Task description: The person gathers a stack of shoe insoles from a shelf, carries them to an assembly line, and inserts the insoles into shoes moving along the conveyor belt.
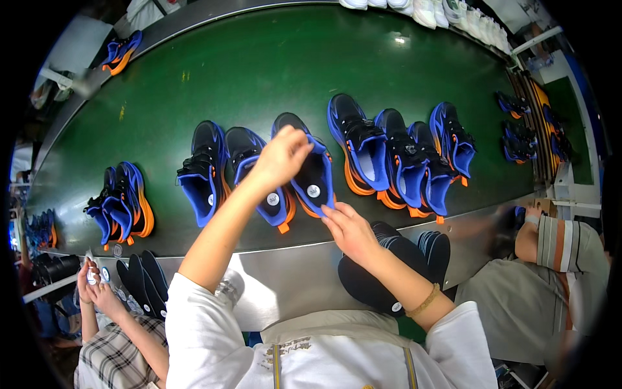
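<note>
Across the whole middle stretches a green desk [259, 71] with a steel edge on the near side. At the right, beyond this edge, sits a co-worker in grey clothes [508, 308]; at the left, another co-worker in a plaid garment [120, 353] holds something small. On the desk, to the right, stands a group of four black-and-blue sneakers [398, 159] with orange soles, and farther left a pair of the same kind [128, 204]. White shoes [463, 19] are lined up along the far edge. A pile of black insoles [359, 282] lies near the person's body, partly hidden by the right forearm; more insoles [146, 282] are at the left.

The handled sneaker [325, 172] is on the desk in the centre, toe pointing away, between that group and the neighbouring sneaker [246, 142], which the left forearm partly covers. The right hand [350, 227] has its fingers clamped on the heel rim of the handled sneaker. The left hand [283, 157] is bent over its tongue and hides the laces; its fingers are curled, but I cannot tell whether they grip. Inside, near the heel, shows a round white sticker [313, 191].
</note>
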Demonstrator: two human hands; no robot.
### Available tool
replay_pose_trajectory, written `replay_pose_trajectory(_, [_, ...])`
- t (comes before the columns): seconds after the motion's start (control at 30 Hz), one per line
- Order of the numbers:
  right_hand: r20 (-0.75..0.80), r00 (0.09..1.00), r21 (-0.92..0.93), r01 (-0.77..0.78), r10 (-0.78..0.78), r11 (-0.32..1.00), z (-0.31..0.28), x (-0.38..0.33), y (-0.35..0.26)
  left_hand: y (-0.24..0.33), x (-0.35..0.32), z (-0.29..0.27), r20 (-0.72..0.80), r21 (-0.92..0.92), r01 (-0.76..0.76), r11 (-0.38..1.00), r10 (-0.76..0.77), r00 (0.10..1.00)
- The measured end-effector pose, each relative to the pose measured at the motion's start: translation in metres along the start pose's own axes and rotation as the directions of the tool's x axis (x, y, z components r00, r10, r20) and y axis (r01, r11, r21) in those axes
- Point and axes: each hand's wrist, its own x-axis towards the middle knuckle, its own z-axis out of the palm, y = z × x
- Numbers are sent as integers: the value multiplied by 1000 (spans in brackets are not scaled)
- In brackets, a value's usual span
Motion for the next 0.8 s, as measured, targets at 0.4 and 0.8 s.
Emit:
replay_pose_trajectory(0.4, [6, 943, -472, -292, 334, 832, -104, -175, 25, 67, 10, -2, 382, -900, 428, 85, -321, 867])
replay_pose_trajectory(0.8, [-262, 848, 220, -413, 461, 884, -180, -148, 29, 65, 56, 87, 96, 433, -19, 901, -26, 995])
